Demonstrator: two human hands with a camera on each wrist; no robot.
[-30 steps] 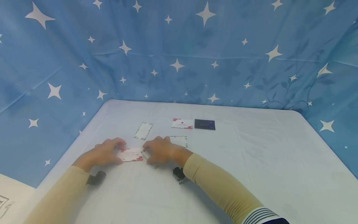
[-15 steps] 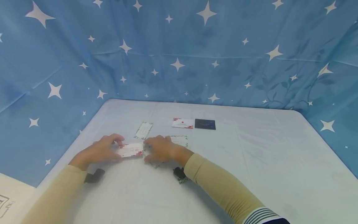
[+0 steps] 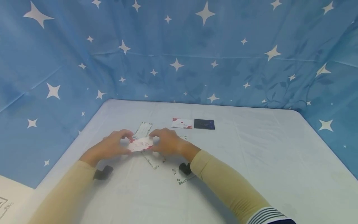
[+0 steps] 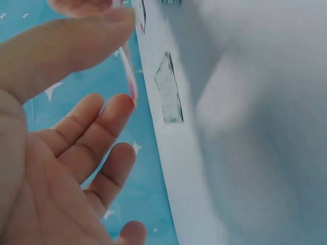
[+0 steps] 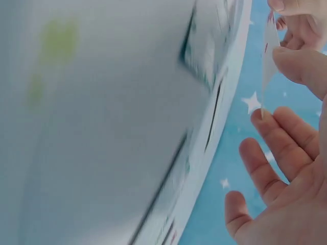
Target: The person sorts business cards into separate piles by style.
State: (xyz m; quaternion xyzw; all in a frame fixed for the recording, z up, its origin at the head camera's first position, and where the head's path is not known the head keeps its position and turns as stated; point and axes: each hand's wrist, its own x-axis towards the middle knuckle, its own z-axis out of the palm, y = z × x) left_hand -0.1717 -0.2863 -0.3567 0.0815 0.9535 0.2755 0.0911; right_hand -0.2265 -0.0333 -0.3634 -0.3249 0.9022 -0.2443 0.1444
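A white card with red flowers (image 3: 141,144) is lifted a little above the pale table (image 3: 251,161), held between both hands. My left hand (image 3: 126,143) pinches its left end, and my right hand (image 3: 154,142) pinches its right end. In the left wrist view the thumb and a finger of the left hand (image 4: 120,56) pinch the card (image 4: 129,71), seen edge-on. The right wrist view shows the right hand (image 5: 276,81) with its thumb on the card (image 5: 268,56). Two green-bordered cards (image 3: 152,160) (image 3: 183,179) lie on the table below my hands.
Further back lie another green-bordered card (image 3: 143,129), a red-flowered card (image 3: 182,123) and a dark blue card (image 3: 204,124). A blue curtain with white stars (image 3: 179,49) hangs round the table on the far side and both flanks.
Both hands have raised the red-flowered card off the table and carried it slightly away and to the right. Green-bordered cards beneath the hands have come into sight.
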